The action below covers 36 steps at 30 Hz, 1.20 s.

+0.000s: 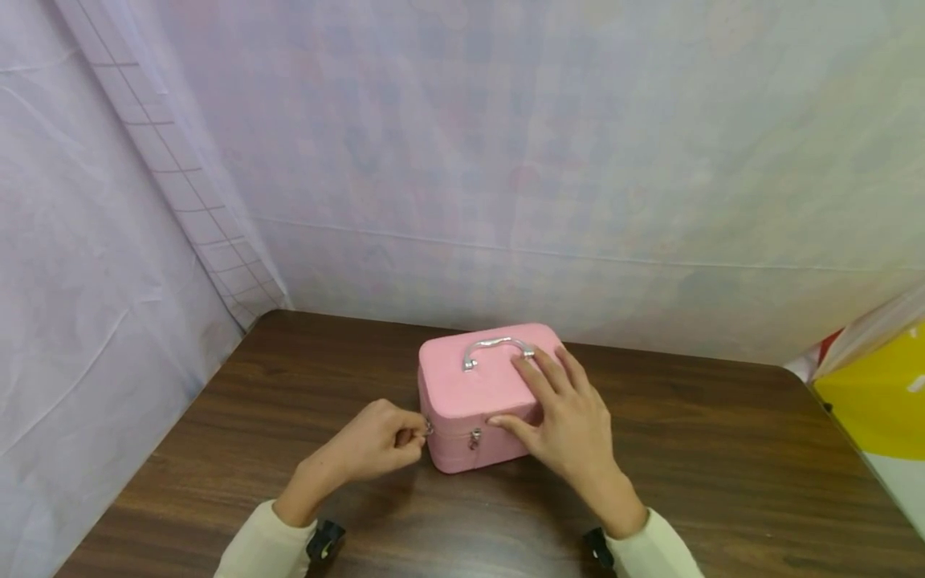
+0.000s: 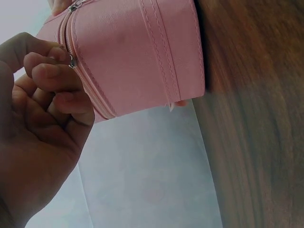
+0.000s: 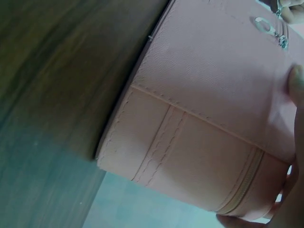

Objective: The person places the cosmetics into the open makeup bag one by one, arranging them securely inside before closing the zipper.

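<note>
**Pink case steadied and zip pinched on a wooden desk**

Dark wood-grain desk (image 1: 723,449), pale sheeting hung behind and at the left. The pink case (image 1: 473,401) stands near the desk's middle, toward the back edge. Only the left wrist view shows the zip pull (image 2: 71,61) close up, pinched by the left hand (image 1: 376,443). The right hand (image 1: 567,429) rests spread-fingered on the lid beside the metal handle (image 1: 497,348), thumb on the front.

My dark wooden table (image 1: 723,449) carries just one thing that I can see, a pink zippered case (image 1: 470,401) with a silver handle, standing upright toward the far middle of its top.
</note>
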{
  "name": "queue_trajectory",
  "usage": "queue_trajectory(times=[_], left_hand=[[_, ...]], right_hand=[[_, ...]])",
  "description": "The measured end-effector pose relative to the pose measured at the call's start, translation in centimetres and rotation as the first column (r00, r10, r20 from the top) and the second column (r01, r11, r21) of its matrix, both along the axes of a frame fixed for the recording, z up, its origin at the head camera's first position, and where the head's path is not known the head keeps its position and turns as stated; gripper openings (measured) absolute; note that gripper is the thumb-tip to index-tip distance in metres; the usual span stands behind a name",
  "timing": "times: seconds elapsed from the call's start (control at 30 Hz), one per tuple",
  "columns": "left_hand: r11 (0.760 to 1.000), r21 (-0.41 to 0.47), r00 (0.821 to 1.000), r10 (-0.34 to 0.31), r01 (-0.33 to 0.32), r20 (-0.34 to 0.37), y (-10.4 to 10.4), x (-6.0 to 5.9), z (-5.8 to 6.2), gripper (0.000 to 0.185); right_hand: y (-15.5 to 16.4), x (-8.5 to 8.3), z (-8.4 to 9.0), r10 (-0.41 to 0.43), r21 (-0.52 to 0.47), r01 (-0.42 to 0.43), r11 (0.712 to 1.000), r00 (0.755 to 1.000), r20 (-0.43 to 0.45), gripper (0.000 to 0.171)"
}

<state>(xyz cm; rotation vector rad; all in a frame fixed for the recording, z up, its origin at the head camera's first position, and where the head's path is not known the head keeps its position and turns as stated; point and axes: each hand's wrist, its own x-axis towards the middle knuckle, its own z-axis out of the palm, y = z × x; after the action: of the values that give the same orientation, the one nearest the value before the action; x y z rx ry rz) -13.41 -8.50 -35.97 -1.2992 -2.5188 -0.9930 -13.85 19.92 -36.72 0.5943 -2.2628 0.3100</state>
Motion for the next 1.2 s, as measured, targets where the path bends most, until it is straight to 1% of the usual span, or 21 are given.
queue_trajectory(times=[0.2,0.43,0.67,0.77,0.8,0.87,0.93,0.97,1.03,1.1,1.17,1.2], left_hand=[[1.0,0.001,1.0,-0.003,0.003,0.019,-0.1,0.1,0.0,0.025],[0.999,0.022,0.999,-0.03,0.029,0.016,-0.1,0.0,0.0,0.025],[0.999,0.031,0.999,-0.042,0.042,0.022,-0.2,-0.2,-0.2,0.024],[0.998,0.038,0.999,-0.043,0.041,0.032,-0.2,-0.2,-0.2,0.025],[0.998,0.041,0.998,-0.042,0.041,0.04,-0.3,-0.3,-0.2,0.025],[0.998,0.048,0.997,-0.041,0.038,0.058,-0.4,-0.3,-0.1,0.025],[0.997,0.057,0.996,-0.048,0.044,0.081,-0.5,-0.3,0.0,0.024],[0.997,0.06,0.994,-0.055,0.05,0.093,-0.5,-0.2,0.1,0.023],[0.996,0.064,0.992,-0.072,0.066,0.107,-0.6,-0.2,0.2,0.021],[0.995,0.063,0.99,-0.09,0.083,0.11,-0.6,-0.3,0.2,0.02],[0.994,0.053,0.99,-0.096,0.091,0.107,-0.7,-0.3,0.2,0.02],[0.995,0.047,0.99,-0.094,0.09,0.107,-0.8,-0.3,0.2,0.021]], right_hand=[[-0.4,0.7,0.1,-0.053,0.038,0.052,0.998,0.998,0.017,0.087],[-0.7,1.1,0.4,-0.07,0.038,0.071,0.997,0.997,-0.013,0.087],[-1.7,1.8,0.7,-0.142,0.053,0.143,0.988,0.99,-0.025,0.089],[-1.6,1.8,0.8,-0.133,0.088,0.136,0.987,0.991,-0.032,0.089],[-1.4,1.6,0.9,-0.121,0.105,0.123,0.987,0.992,-0.026,0.088],[-0.7,1.0,1.0,-0.064,0.129,0.064,0.99,0.998,-0.001,0.085],[0.4,0.3,1.2,0.023,0.127,-0.03,0.991,0.998,0.051,0.081],[1.0,-0.2,1.2,0.074,0.114,-0.084,0.99,0.993,0.088,0.078],[2.3,-1.1,1.2,0.183,0.075,-0.197,0.977,0.97,0.159,0.074],[3.5,-1.8,1.1,0.276,0.029,-0.289,0.957,0.936,0.217,0.07],[4.6,-2.3,0.9,0.341,-0.006,-0.351,0.936,0.905,0.256,0.067],[5.0,-2.5,0.8,0.362,-0.022,-0.37,0.929,0.893,0.267,0.066]])
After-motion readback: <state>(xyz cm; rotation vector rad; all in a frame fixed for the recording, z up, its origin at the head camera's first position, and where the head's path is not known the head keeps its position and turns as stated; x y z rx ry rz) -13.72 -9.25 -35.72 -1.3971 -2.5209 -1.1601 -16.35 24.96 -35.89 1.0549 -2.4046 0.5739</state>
